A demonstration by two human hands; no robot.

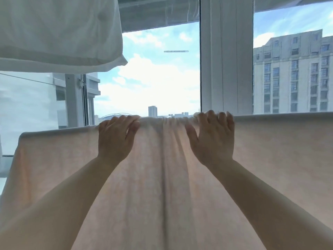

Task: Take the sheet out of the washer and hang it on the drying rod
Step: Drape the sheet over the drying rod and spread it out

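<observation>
pale pink sheet point(261, 150) already out of the washer and draped over the drying rod, filling the frame from 9 o'clock across to 3 o'clock and down to 6. left hand point(115, 139) at about 10 o'clock of centre, fingers point(126, 120) hooked over the top fold, thumb pressed against the near face of the cloth — a loose pinch on the sheet. right hand point(212, 138) at about 2 o'clock of centre, fingers point(221, 116) curled over the same fold, thumb spread wide below; holding the sheet too. bunched into vertical gathers between the two hands, smooth and flat outside them.

judged as nearly done: hung, with only the spreading of the middle gathers and evening of the drop left.

drying rod itself hidden under the fold, so not seen. far side of the sheet and its lower hem out of view — cannot tell whether both halves hang level. washer nowhere in frame. white bedding point(59, 33) hanging at 11 o'clock, cut off by the top edge. window frame point(227, 60) at 1 o'clock behind.
</observation>
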